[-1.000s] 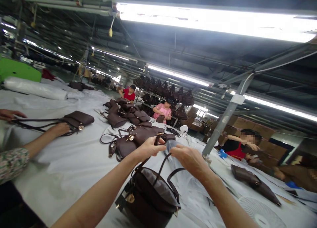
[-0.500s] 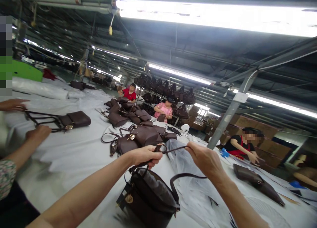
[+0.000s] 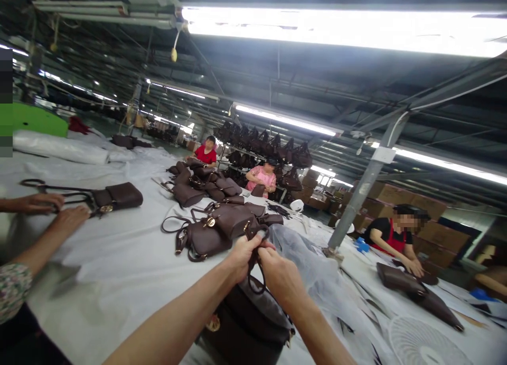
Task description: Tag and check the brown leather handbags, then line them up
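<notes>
A dark brown bag [image 3: 245, 323] with a gold round charm stands at the near edge of the white-covered table, its top open and pale lining showing. Above it, my left hand [image 3: 244, 256] is closed on the bag's strap [image 3: 255, 272]. Close against it on the right, my right hand [image 3: 279, 267] also grips the strap, which hangs in a loop between the hands. The forearms hide part of the bag. Just beyond the hands lies a pile of brown bags [image 3: 225, 222] with straps and a gold charm.
At the left, a co-worker's hands [image 3: 65, 212] hold another brown bag's straps. Clear plastic [image 3: 309, 259] and a white fan [image 3: 425, 341] are to the right. Another brown bag [image 3: 415, 291] lies before a person in a red apron [image 3: 396, 238]. More bags [image 3: 198, 180] are heaped farther back.
My right hand has moved left to meet my left hand, and the strap stretched between them is now gathered into a loop. The co-worker's hands at the left have come together.
</notes>
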Demonstrator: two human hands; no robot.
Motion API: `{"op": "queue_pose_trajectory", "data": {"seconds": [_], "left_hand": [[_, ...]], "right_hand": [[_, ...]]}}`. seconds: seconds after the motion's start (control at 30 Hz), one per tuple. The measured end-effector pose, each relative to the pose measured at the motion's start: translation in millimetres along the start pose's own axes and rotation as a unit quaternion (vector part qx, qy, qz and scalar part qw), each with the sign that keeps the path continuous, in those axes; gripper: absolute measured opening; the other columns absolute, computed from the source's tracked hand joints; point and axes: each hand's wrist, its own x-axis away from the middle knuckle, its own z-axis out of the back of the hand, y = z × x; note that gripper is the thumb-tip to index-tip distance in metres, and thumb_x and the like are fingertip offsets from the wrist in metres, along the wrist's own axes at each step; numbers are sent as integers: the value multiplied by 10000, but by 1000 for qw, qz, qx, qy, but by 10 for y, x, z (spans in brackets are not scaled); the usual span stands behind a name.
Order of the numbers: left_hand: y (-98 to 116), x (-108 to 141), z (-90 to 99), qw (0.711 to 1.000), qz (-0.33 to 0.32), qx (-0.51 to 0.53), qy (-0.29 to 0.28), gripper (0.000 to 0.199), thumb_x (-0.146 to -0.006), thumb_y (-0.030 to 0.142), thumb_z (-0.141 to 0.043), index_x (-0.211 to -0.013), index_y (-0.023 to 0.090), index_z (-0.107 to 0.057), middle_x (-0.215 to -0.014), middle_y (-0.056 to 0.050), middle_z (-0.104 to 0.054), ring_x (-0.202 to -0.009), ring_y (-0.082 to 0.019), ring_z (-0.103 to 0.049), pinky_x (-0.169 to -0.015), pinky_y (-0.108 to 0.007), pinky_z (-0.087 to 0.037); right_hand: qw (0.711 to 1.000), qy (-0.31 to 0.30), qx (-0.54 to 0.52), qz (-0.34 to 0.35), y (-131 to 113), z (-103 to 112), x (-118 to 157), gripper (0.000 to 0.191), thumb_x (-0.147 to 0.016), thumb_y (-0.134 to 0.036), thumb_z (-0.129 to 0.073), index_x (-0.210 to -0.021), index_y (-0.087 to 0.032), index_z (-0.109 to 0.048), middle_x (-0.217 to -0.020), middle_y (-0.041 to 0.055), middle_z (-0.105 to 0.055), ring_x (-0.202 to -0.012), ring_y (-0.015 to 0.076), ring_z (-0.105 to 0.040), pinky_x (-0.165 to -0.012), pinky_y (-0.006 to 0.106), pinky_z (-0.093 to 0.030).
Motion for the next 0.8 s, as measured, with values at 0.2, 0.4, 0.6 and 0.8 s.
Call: {"op": "queue_pose_trajectory", "data": {"seconds": [0.2,0.4,0.6,0.8], "left_hand": [[685,-170,414,992,-49,60,104,325,-970,239,-482,-682,182,-340,-484,112,-358,-355,-18,-343,-529,-187,-467],[676,-171,338,998,-12,-29,52,238,-851,231,-664,-759,163,-456,-610,28,-562,-416,-56,-459,-430,-179,-396],[348,-133,-80,965,21,-233,-116,272,-744,328,-735,-769,134,-546,-608,13,-562,-457,-63,-452,-394,-169,-305],[345,-15,-78,918,0,-345,-197,223,-645,240,-744,-763,134,-587,-652,-1,-590,-566,-89,-498,-474,-191,-341]], "right_hand": [[977,99,-186,27,771,-63,401,251,-939,-252,-373,-1027,-219,-605,-896,72,-691,-819,211,-672,-717,322,-528],[992,40,-99,71,850,245,312,272,-976,-318,-375,-905,-242,-626,-863,33,-616,-744,156,-621,-649,259,-461],[998,33,33,43,394,409,-129,240,-963,-317,-433,-902,-225,-645,-840,26,-638,-716,153,-605,-574,245,-361],[1000,7,9,6,402,407,-186,169,-896,-259,-515,-787,-204,-633,-790,26,-667,-734,153,-600,-596,242,-330]]}}
